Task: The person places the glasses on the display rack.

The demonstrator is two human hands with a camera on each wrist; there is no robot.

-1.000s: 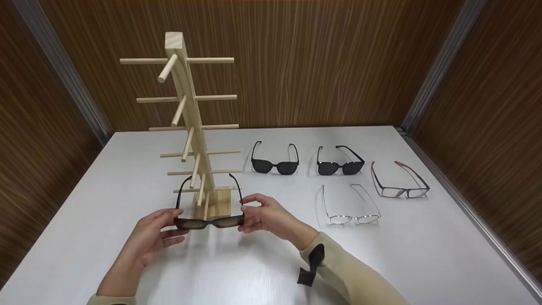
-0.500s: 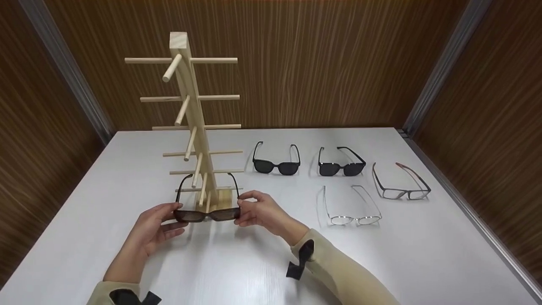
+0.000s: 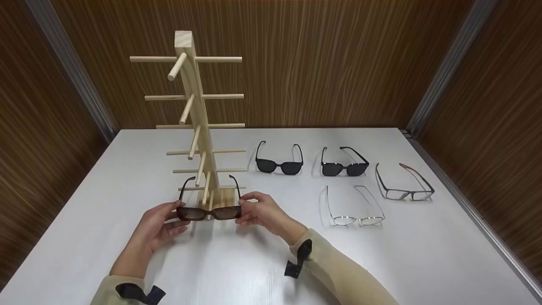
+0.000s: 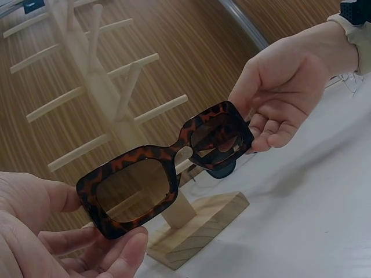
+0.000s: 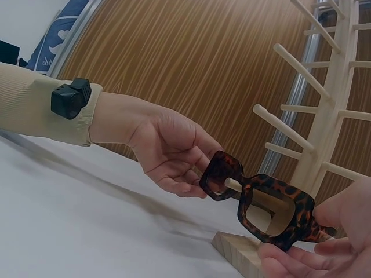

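Left hand and right hand pinch the sunglasses at each end, sensible for balance; peg contact's unclear from here.

Tortoiseshell sunglasses, rectangular and brown-lensed, temples unfolded and pointing away from me; my left hand and right hand each grip one end. The bridge faces me low before the wooden stand, the lowest peg's tip showing beneath it.

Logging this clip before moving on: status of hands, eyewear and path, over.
Left hand, right hand: pinching opposite ends of brown tortoiseshell rectangular sunglasses. Bridge above round wooden peg, lowest front on pale wooden stand; contact unclear. Nothing visibly blocking.
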